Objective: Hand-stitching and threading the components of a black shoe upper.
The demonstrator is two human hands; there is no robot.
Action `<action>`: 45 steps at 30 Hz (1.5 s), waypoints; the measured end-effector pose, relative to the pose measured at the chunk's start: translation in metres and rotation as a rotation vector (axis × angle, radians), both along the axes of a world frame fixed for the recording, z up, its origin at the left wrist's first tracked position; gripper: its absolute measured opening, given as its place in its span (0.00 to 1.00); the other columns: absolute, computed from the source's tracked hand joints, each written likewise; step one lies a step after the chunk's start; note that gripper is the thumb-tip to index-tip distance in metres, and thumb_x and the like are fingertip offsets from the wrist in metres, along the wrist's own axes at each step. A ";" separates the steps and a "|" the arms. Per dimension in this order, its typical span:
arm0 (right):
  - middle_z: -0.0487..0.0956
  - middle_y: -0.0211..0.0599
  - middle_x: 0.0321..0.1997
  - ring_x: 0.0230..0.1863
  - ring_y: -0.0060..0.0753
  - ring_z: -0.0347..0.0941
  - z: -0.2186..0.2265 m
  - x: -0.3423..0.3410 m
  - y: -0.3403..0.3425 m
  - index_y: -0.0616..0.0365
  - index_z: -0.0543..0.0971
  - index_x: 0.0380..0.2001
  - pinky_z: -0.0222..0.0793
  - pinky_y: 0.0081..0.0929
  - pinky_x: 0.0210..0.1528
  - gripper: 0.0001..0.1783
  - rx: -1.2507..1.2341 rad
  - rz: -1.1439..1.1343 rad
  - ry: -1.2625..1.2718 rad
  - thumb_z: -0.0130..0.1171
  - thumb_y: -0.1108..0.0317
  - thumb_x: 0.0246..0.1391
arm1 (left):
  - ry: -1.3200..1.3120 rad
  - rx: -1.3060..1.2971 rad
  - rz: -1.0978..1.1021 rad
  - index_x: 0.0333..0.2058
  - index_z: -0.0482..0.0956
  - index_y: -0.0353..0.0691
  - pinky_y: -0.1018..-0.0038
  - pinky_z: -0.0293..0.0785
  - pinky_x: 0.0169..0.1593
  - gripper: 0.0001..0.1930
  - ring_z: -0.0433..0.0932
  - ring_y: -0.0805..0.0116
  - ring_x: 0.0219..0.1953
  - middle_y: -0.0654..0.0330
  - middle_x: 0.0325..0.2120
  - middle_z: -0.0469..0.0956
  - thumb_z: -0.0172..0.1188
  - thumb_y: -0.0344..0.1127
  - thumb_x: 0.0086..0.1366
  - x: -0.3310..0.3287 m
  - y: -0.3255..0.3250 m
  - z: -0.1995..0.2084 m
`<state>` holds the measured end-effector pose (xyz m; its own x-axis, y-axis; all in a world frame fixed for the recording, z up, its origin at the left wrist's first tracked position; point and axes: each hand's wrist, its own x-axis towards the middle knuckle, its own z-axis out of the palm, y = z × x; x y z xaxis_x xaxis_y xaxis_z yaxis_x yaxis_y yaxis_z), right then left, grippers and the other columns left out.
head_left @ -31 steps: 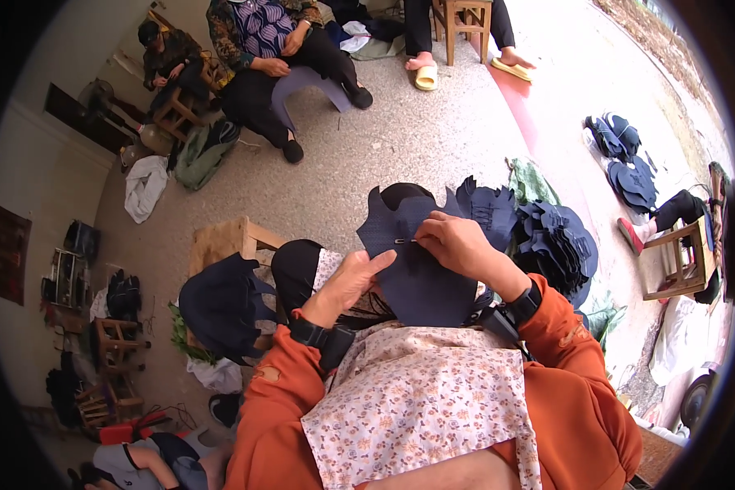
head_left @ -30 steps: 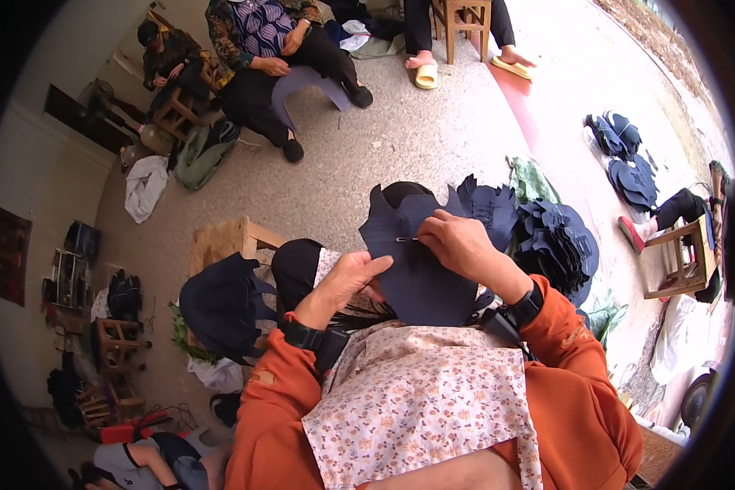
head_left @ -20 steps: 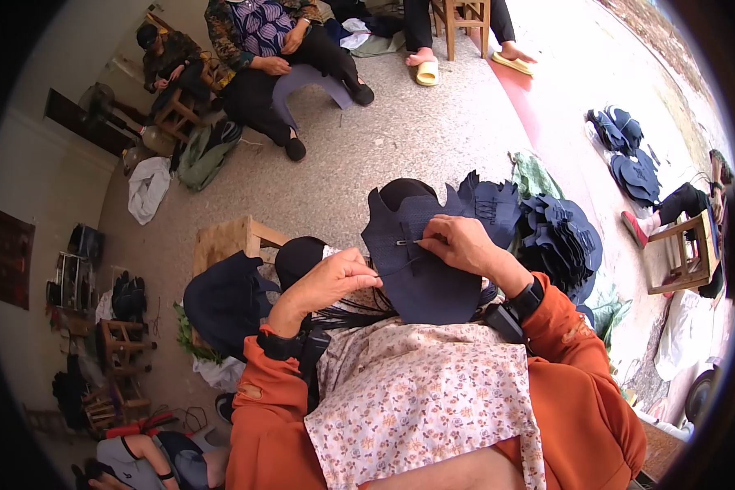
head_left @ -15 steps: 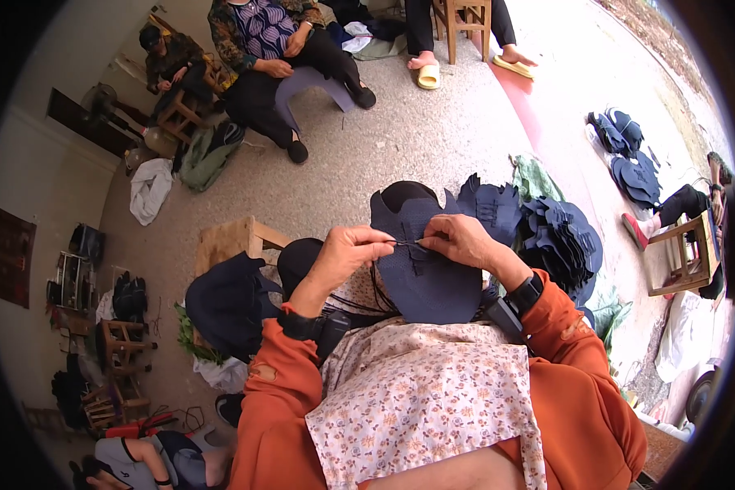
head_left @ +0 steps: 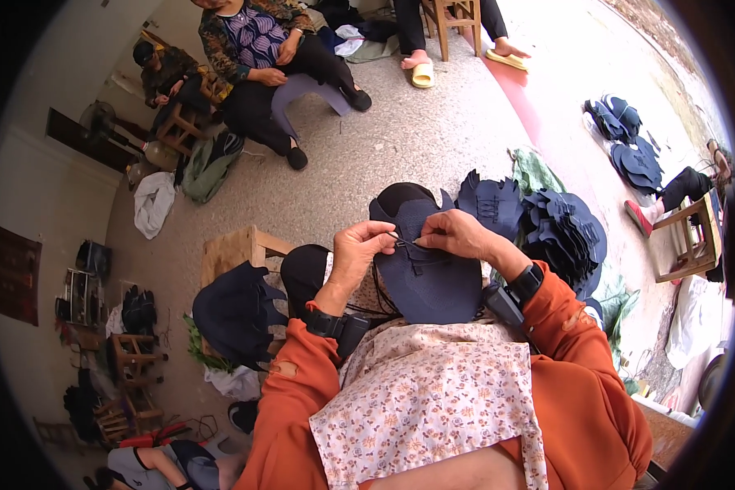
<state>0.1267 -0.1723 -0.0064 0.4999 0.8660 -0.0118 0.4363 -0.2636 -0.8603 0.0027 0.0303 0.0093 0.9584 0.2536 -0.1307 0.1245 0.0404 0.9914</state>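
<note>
A dark navy shoe upper [head_left: 438,291] lies flat over my lap, its tongue end pointing away from me. Dark lace runs across its lacing slits. On its left edge, my left hand [head_left: 359,255] pinches the black lace [head_left: 401,238] between thumb and forefinger. Just to the right, my right hand [head_left: 459,238] is closed in a pinch over the upper, fingertips on the lace or a thin light-tipped end of it. More dark cords hang below my left hand. The exact crossing of lace and slit is too small to tell.
Stacked shoe uppers [head_left: 562,237] lie to the right, beside a laced one [head_left: 490,206]. Another pile [head_left: 235,314] sits left, near a wooden stool [head_left: 235,255]. Several seated people surround me; one has a grey curved piece [head_left: 309,91] across the lap. Further uppers [head_left: 635,165] lie far right.
My left hand has shifted slightly right, closer to my right hand, and the lace stretch between them is shorter. The view has tilted a little. The upper stays on my lap.
</note>
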 end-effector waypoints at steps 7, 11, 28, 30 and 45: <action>0.78 0.38 0.23 0.27 0.30 0.74 0.000 0.000 0.001 0.59 0.81 0.32 0.69 0.30 0.32 0.13 0.003 0.013 0.030 0.64 0.60 0.54 | -0.125 0.132 0.028 0.37 0.82 0.32 0.79 0.79 0.37 0.06 0.81 0.73 0.31 0.58 0.30 0.82 0.63 0.22 0.61 0.002 -0.005 -0.002; 0.77 0.34 0.22 0.26 0.23 0.71 -0.005 0.001 0.001 0.61 0.80 0.31 0.68 0.27 0.31 0.12 0.041 0.016 0.054 0.64 0.62 0.55 | -0.207 0.306 0.001 0.36 0.83 0.34 0.80 0.78 0.37 0.06 0.81 0.74 0.32 0.59 0.30 0.82 0.64 0.21 0.59 0.002 -0.008 0.001; 0.76 0.31 0.22 0.27 0.20 0.69 -0.004 0.001 0.000 0.62 0.80 0.32 0.67 0.25 0.31 0.11 0.046 0.028 0.114 0.64 0.63 0.55 | -0.103 0.246 -0.001 0.37 0.83 0.35 0.84 0.75 0.35 0.06 0.77 0.80 0.29 0.65 0.30 0.81 0.65 0.24 0.59 -0.002 -0.011 0.001; 0.76 0.31 0.22 0.27 0.20 0.68 -0.006 0.001 0.000 0.62 0.80 0.32 0.66 0.25 0.31 0.11 0.046 0.027 0.105 0.64 0.63 0.55 | -0.115 0.220 0.012 0.37 0.83 0.35 0.84 0.75 0.35 0.07 0.77 0.80 0.29 0.64 0.30 0.81 0.65 0.24 0.59 -0.001 -0.011 -0.003; 0.76 0.35 0.22 0.26 0.24 0.70 -0.004 0.002 0.000 0.62 0.80 0.32 0.67 0.28 0.31 0.13 0.079 0.031 0.175 0.64 0.61 0.54 | -0.208 0.161 0.037 0.37 0.82 0.34 0.84 0.76 0.37 0.07 0.78 0.79 0.31 0.64 0.30 0.81 0.64 0.22 0.59 0.000 -0.013 0.002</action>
<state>0.1285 -0.1722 -0.0102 0.4694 0.8826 -0.0274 0.2854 -0.1811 -0.9411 0.0023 0.0173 0.0108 0.9503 0.2902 0.1127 -0.0809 -0.1194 0.9895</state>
